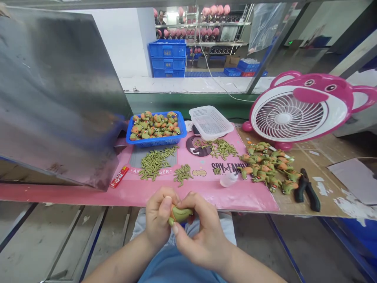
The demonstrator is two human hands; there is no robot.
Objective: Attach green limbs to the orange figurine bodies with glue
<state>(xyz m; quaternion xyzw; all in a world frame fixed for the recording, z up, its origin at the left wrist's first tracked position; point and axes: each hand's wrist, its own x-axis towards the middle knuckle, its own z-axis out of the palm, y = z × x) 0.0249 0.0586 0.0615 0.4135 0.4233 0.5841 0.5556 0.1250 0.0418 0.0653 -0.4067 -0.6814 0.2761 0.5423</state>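
Observation:
Close to my body, just below the table's front edge, my left hand (160,214) and my right hand (203,232) both grip one green and orange figure (181,214). The fingers of both are closed around it, with the right thumb at its lower end. Beyond them on the pink mat (250,198) lie piles of small green pieces (154,163), a smaller heap (183,173) and another pile (222,148). A blue basket (159,141) holds many similar figures. More figures (265,167) with limbs lie at the right.
A white basket (210,122) stands behind the mat, and a small translucent bottle (229,179) nearer. Black-handled pliers (306,190) and a pink fan (294,110) are right. A red packet (119,177) lies beside a metal panel (59,94) at left. A person (161,21) is far back.

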